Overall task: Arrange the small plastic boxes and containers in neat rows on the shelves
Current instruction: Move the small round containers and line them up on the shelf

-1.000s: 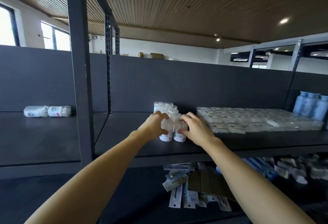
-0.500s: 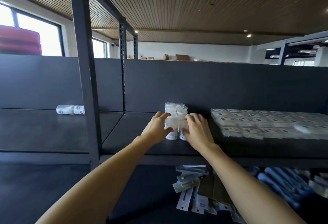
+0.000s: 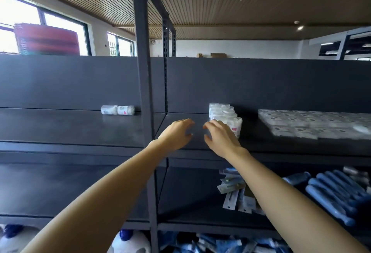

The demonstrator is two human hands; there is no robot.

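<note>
The dark metal shelving unit spans the whole view, and both my hands hover over its upper shelf. Well to the right of my right hand, a flat sheet of clear plastic boxes lies in tight rows on that shelf; their contents are too blurred to identify. Below my right forearm, on the lower shelf, lie blue-handled items and a loose pile of flat carded packs. The cluster of small clear containers stands upright in a double row running toward the back panel, just beyond and to the right of my right hand; they hold white contents, and the front one carries a red-marked label. Two further small containers lie on their sides end to end, well to the left of my left hand, past the upright post. My left hand holds nothing, fingers loosely curled above the shelf. My right hand also holds nothing, fingers loosely spread, its back overlapping the front container; contact cannot be determined.
</note>
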